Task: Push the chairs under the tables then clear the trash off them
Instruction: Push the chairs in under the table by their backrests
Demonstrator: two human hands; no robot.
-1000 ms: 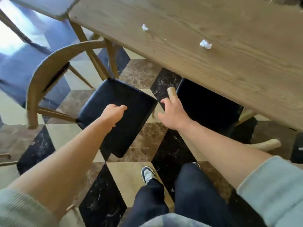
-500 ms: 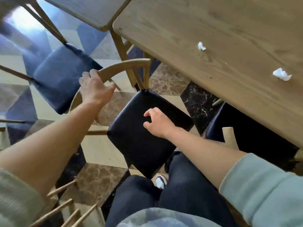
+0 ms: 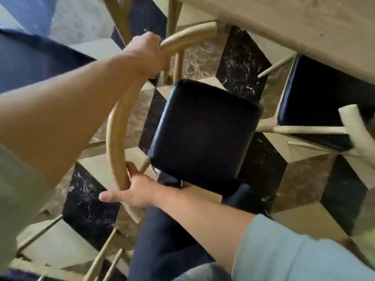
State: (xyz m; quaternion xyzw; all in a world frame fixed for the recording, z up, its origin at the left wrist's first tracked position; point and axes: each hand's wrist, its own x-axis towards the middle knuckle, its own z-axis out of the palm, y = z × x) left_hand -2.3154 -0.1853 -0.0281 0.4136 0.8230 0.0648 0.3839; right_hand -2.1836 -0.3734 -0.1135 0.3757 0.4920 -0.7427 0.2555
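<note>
A wooden chair with a black padded seat (image 3: pixel 205 134) and a curved backrest rail (image 3: pixel 115 142) stands just off the edge of the wooden table (image 3: pixel 300 23). My left hand (image 3: pixel 146 53) is closed around the upper end of the rail. My right hand (image 3: pixel 132 191) grips the rail's lower end, thumb sticking out to the left. The seat's far corner lies close to the table edge. No trash shows on the visible strip of tabletop.
A second black-seated chair (image 3: pixel 318 98) sits partly under the table at the right. Another dark seat (image 3: pixel 34 57) fills the upper left. Chair spindles (image 3: pixel 103 258) poke up at bottom left. My dark-trousered legs (image 3: pixel 172 240) stand on the checkered marble floor (image 3: pixel 304 179).
My right hand left the seat cushion and took hold of the backrest's lower end. My left hand slid further along the rail. The view dropped, and the paper scraps on the table went out of sight.
</note>
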